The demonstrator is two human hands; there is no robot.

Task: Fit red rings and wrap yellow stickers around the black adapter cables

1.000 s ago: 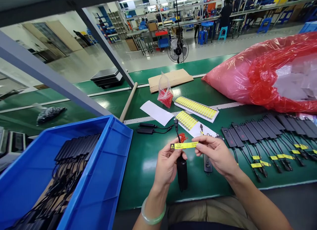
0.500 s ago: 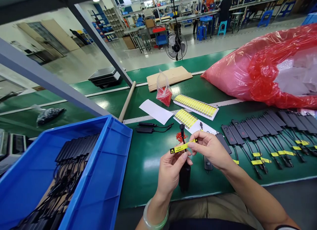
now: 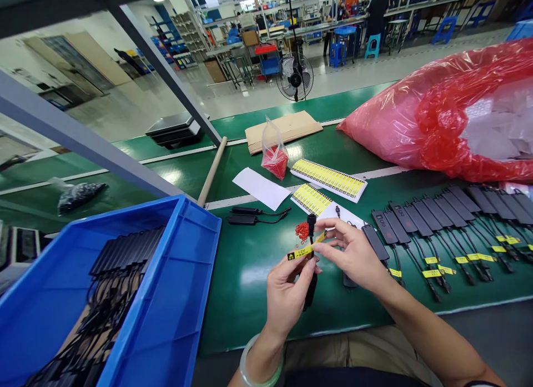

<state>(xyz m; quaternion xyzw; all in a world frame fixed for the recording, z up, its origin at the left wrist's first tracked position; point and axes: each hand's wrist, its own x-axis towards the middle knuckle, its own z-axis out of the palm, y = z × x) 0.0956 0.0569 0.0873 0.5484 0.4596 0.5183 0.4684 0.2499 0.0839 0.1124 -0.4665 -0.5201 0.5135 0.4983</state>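
Observation:
Between my hands a yellow-and-black 12V label [image 3: 300, 253] lies against a black cable [image 3: 311, 240] with a connector at its upper end. My left hand [image 3: 287, 290] is closed on the cable just under the label. With a pinch, my right hand [image 3: 350, 251] grips the label's right end, which bends up and away. The black device on the cable hangs below, mostly hidden behind my left fingers. Small red rings [image 3: 302, 231] lie in a pile behind the connector. Sheets of yellow labels [image 3: 312, 198] rest beyond them.
At left stands a blue bin [image 3: 195, 265] of black cabled devices. Several labelled black devices [image 3: 420, 217] lie in a row at right, below a large red plastic bag [image 3: 387, 115]. A bag of red parts [image 3: 275, 159] and a cardboard sheet [image 3: 291, 129] sit farther back.
The label's right part has gone from nearly straight to folded upward at the cable. The connector has shifted slightly right and lower, and the device below has become more hidden.

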